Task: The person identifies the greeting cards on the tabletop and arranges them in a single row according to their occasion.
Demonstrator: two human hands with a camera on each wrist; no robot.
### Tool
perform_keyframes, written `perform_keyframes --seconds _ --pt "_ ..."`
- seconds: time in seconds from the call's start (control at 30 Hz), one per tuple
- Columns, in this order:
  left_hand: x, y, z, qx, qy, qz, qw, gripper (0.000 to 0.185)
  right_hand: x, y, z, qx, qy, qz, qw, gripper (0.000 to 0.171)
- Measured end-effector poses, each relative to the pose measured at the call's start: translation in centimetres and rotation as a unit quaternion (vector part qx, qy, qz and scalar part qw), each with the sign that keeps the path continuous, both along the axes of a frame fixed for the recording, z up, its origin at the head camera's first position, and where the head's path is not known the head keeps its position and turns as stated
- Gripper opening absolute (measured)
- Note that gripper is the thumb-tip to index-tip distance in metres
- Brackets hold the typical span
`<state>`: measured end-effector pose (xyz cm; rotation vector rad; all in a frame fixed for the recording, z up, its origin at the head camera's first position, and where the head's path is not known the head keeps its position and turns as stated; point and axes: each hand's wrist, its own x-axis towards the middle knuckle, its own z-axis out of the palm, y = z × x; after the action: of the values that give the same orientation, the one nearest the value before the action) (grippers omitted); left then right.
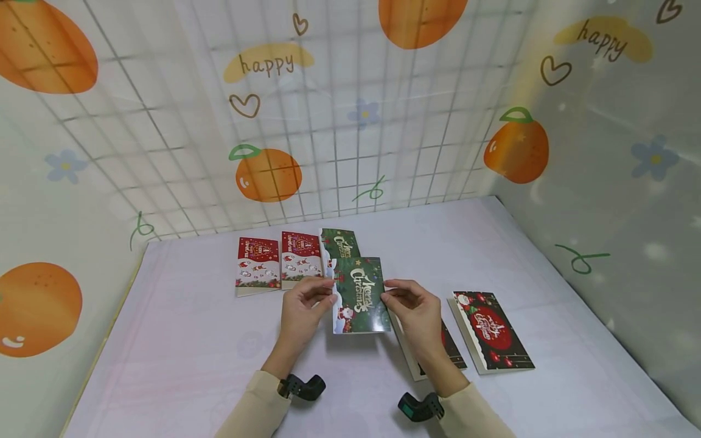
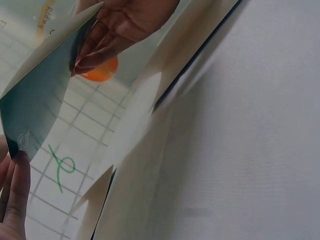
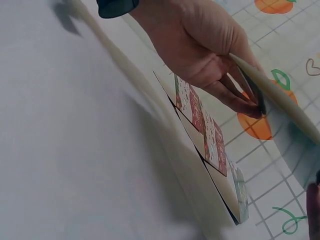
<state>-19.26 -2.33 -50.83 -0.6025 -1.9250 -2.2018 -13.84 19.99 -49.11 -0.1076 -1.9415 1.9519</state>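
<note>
Between both hands is a green "Merry Christmas" greeting card (image 1: 361,298), lifted over the table with its front face up. My left hand (image 1: 303,307) pinches its left edge between thumb and fingers. At the opposite edge, my right hand (image 1: 416,310) pinches it the same way. From below, the left wrist view shows the card's dark green underside (image 2: 37,107). A second green card (image 1: 341,239) lies just behind, partly covered by the held one. A black and red card (image 1: 451,351) is partly hidden under my right hand and wrist.
Two red and white Christmas cards (image 1: 258,264) (image 1: 301,255) lie side by side at the back left. Another black and red card (image 1: 495,331) sits to the right. Behind the pale table (image 1: 181,340) rises a wire grid (image 1: 339,152) under a curtain printed with oranges.
</note>
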Motion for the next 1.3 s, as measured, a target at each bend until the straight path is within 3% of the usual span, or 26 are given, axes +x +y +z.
perform_keyframes --seconds 0.73,1.3 --pt "-0.7 1.1 0.9 0.0 -0.008 0.01 0.9999 0.024 -1.8 0.7 0.9 0.001 0.036 -0.011 0.999 0.022" --pt "-2.3 2.9 1.5 0.024 0.0 0.013 0.9996 0.025 -3.8 2.0 1.8 0.024 0.019 -0.028 0.999 0.02"
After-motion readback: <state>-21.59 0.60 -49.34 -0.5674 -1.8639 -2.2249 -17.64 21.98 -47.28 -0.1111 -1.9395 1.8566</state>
